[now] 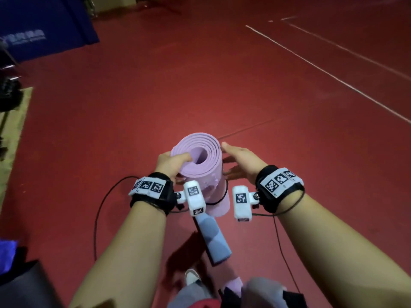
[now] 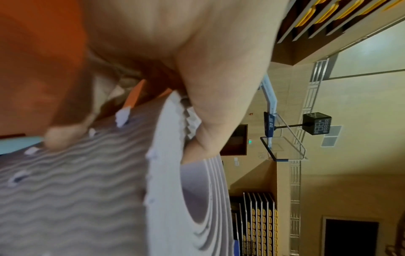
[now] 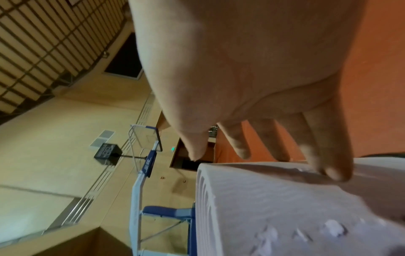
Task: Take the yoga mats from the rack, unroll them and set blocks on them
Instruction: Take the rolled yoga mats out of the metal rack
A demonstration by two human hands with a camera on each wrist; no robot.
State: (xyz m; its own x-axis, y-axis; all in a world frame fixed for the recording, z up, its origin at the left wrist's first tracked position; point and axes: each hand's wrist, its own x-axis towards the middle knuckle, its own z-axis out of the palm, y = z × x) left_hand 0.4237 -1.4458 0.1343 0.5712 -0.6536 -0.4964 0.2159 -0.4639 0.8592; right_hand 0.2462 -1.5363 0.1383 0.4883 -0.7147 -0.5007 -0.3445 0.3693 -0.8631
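Head view: I had the rolled lilac yoga mat (image 1: 201, 165) held upright over the red floor (image 1: 244, 90), well clear of everything. My left hand (image 1: 171, 163) gripped its top end, thumb hooked into the hollow core, fingers wrapped round the outside. My right hand (image 1: 241, 162) lay beside the roll with fingers straight and spread, at most brushing it. A black elastic band (image 1: 224, 194) circled the lower part of the roll; I judged it had to slip off before any unrolling. A blue-grey block (image 1: 213, 238) lay on the floor below, near my shoe (image 1: 192, 277), so I'd have set the mat down away from it and from the dangling cables (image 1: 97, 210).

Left wrist view: my thumb (image 2: 219, 104) pressed inside the spiral layers (image 2: 210, 199), and a fingertip (image 2: 59, 138) sat on the ribbed outer skin. A basketball hoop (image 2: 282, 147) showed on the far wall.

Right wrist view: the fingers (image 3: 328, 155) hung extended, the outermost tip apparently touching the mat's edge (image 3: 285, 199); nothing was clasped.
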